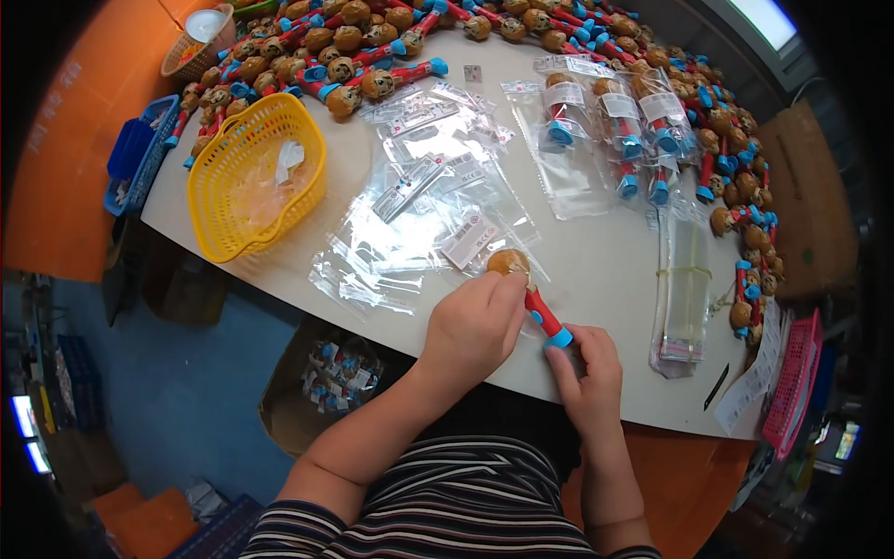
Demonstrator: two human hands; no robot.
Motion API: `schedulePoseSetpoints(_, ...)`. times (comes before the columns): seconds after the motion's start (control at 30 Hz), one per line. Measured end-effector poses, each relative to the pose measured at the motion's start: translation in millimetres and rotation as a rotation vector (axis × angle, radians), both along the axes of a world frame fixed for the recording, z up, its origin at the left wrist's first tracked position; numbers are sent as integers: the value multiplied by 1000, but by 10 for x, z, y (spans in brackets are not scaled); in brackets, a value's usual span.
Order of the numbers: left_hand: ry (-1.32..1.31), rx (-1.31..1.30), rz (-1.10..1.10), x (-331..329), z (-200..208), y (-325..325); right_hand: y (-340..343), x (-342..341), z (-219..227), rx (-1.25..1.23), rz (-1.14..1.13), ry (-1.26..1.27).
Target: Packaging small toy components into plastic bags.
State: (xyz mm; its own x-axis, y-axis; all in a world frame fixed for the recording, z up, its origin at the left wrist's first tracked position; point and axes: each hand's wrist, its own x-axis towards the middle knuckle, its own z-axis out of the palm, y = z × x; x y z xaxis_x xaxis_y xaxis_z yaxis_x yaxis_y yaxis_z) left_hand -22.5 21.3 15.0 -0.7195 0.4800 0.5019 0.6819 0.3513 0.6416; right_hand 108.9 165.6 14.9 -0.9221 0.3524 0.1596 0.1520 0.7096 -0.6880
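Observation:
A toy (545, 312) with a round brown head, a red stick body and a blue end lies slantwise between my hands at the table's front edge. My left hand (477, 326) is closed in a pinch by its head and neck. At the blue end, the thumb and fingers of my right hand (593, 373) are bent around what looks like clear plastic, partly hidden by the fingers. Just beyond my left hand, a white printed label (468, 238) lies on a spread pile of clear plastic bags (382, 252).
Many similar toys (340, 70) line the table's far and right sides. A yellow basket (216, 219) stands at the left. Bagged toys (619, 107) lie at the back right, above a banded stack of clear bags (684, 293). Below the table sits a box (284, 396) of packed items.

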Motion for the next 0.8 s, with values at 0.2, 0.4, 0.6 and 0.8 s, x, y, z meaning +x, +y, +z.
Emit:
schedulePoseSetpoints(0.2, 19, 5, -75, 43, 103, -34, -162, -169, 46, 85, 48, 214)
schedulePoseSetpoints(0.4, -20, 92, -96, 92, 90, -102, -58, -267, 15, -55, 109, 269)
schedulePoseSetpoints(0.6, -77, 77, -64, 223, -31, -170, -89, -251, -222, -303, 18, 125)
schedulePoseSetpoints(0.8, -17, 30, -67, 278, -1, -217, -178, -537, -126, -71, 82, 178)
